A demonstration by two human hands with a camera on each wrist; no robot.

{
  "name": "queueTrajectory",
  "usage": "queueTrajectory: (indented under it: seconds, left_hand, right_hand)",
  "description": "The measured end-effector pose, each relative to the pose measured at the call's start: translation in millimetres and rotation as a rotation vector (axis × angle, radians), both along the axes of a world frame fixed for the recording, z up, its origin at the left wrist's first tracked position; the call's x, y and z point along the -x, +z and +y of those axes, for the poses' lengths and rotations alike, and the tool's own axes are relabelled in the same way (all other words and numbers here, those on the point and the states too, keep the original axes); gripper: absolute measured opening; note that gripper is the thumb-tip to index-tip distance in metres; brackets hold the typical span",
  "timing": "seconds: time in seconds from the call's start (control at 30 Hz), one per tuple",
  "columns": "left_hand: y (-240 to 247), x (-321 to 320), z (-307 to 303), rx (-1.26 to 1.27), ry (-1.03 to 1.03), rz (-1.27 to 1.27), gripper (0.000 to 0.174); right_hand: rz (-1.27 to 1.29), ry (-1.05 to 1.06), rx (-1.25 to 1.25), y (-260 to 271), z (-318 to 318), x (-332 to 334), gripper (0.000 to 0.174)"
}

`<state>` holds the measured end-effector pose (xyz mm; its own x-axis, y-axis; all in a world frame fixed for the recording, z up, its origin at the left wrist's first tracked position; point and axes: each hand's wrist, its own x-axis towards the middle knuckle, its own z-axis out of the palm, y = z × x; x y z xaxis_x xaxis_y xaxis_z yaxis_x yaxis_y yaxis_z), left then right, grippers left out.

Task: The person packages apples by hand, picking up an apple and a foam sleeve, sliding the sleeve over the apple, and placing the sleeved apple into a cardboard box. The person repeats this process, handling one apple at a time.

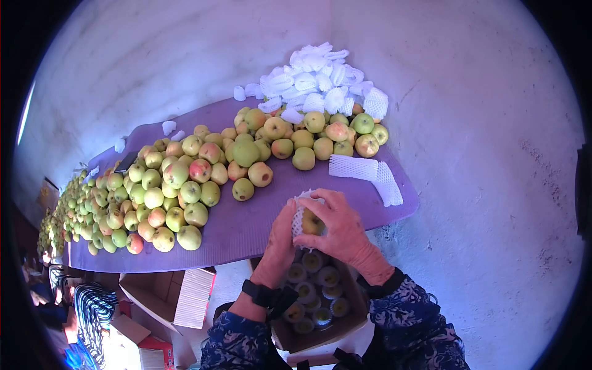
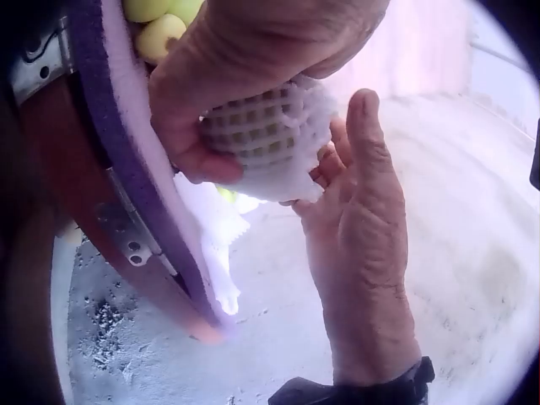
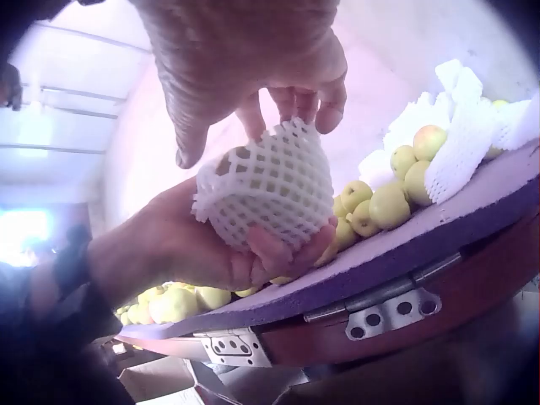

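Observation:
An apple (image 1: 313, 223) in a white foam net sleeve (image 3: 274, 190) is held between both hands beyond the table's near edge. My left hand (image 1: 279, 243) cups it, its thumb across the mesh in the left wrist view and its fingers wrapped beneath in the right wrist view. Over the other side, my right hand (image 1: 345, 234) arches with its fingers curled at the edge of the net. Its thumb stands apart from those fingers. The mesh covers most of the fruit, while yellow-green skin shows on the right-hand side in the head view.
A purple padded table (image 1: 231, 237) bears a long heap of apples (image 1: 176, 176) and a pile of foam nets (image 1: 317, 77). Two loose nets (image 1: 370, 169) lie near its right end. Below stands a carton (image 1: 351, 324) of netted apples; an open carton (image 1: 148, 290) is farther left.

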<state>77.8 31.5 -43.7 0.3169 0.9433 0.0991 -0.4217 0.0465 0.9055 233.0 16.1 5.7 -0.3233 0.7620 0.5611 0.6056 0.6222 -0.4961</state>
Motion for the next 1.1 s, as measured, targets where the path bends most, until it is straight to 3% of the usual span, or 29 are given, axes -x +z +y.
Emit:
queueTrajectory:
  seconds: [0.13,0.37,0.47,0.77,0.87,1.1]
  left_hand:
    - [8,-4,0,0.248,-0.083,-0.287,0.05]
    - [18,-3,0,0.33,-0.058,-0.306,0.051]
    - [18,-3,-1,0.331,-0.057,-0.287,0.053]
    - [17,3,3,0.411,-0.061,-0.39,0.057]
    - [17,4,2,0.452,-0.078,-0.481,0.057]
    - [16,1,3,0.435,0.016,-0.539,0.057]
  right_hand:
    - [0.015,-0.002,-0.098,-2,3,-9,0.046]
    - [0.23,-0.136,-0.137,-12,8,-13,0.027]
    - [0.504,-0.024,0.206,-15,9,-14,0.028]
    - [0.994,0.139,0.73,-18,16,-28,0.027]
    - [1.088,0.228,0.78,-13,13,-28,0.029]
    - [0.995,0.311,0.767,-20,11,-22,0.034]
